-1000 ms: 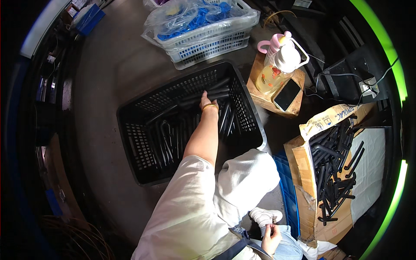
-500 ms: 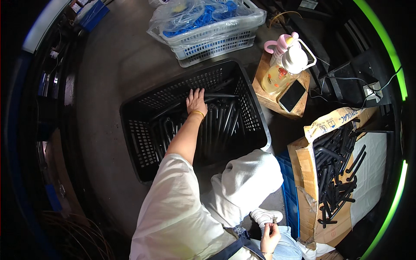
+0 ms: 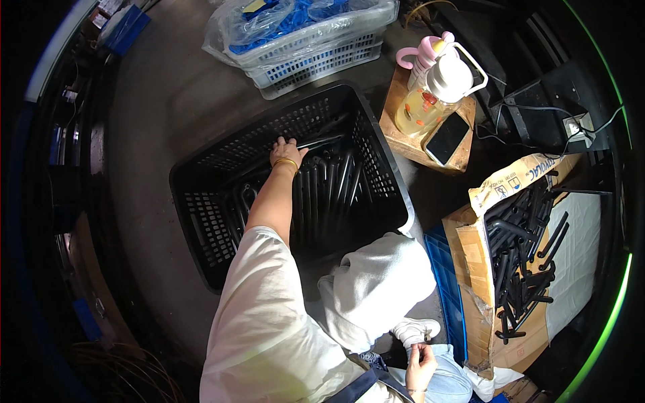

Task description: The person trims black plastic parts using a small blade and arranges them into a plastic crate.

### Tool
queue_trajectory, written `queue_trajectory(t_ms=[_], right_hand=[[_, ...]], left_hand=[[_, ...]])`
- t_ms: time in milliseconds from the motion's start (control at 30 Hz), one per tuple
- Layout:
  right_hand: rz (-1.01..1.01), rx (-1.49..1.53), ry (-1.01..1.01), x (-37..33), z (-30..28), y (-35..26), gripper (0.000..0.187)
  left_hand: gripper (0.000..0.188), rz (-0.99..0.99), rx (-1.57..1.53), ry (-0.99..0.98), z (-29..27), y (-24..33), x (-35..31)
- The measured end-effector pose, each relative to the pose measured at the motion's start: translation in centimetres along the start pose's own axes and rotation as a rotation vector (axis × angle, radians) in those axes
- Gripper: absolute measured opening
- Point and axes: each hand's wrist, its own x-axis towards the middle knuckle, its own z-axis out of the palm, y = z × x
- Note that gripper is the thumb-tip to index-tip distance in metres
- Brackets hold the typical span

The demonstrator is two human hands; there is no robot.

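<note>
My left hand point(image 3: 285, 156), with a yellow band at its wrist, reaches into a large black perforated plastic basket point(image 3: 189, 161). Its fingers are apart and rest on a long black rod point(image 3: 321, 142) near the far wall. Below it, several black bent-ended rods point(image 3: 326, 191) lie side by side, some lost in shadow. Down by my lap, my right hand point(image 3: 420, 368) is closed with thumb and fingertips together. Whatever it may pinch is too small to make out.
To the right, a torn cardboard box point(image 3: 478, 248) holds several black rod-like parts point(image 3: 521, 262), beside a blue crate point(image 3: 443, 289). A wooden stool point(image 3: 403, 144) carries a drink bottle point(image 3: 430, 101), a pink-handled cup point(image 3: 424, 57) and a phone point(image 3: 447, 139). White crates point(image 3: 316, 64) with blue contents stand beyond.
The view has shifted slightly, moving most things a little left and up in the picture. My left hand stays at the rod by the basket's far side; my right hand stays by my lap.
</note>
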Motion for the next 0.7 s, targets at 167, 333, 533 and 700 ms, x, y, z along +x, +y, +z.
queue_trajectory(t_ms=[167, 333, 533, 700], right_hand=[[-0.02, -0.004, -0.004, 0.4, 0.3, -1.5, 0.019], [0.0, 0.023, 0.013, 0.8, 0.4, 0.1, 0.018], [0.071, 0.074, -0.075, 1.0, 0.5, 3.7, 0.019], [0.08, 0.026, -0.097, 1.3, 0.2, 2.8, 0.021]], left_hand=[[0.06, 0.064, -0.201, -0.014, 0.5, -0.6, 0.6], [0.067, 0.049, 0.044, -0.223, -2.4, 0.6, 0.9], [0.052, 0.075, -0.211, 0.09, -0.2, -0.8, 0.0], [0.053, 0.265, -0.432, 0.492, 2.8, -1.5, -2.7]])
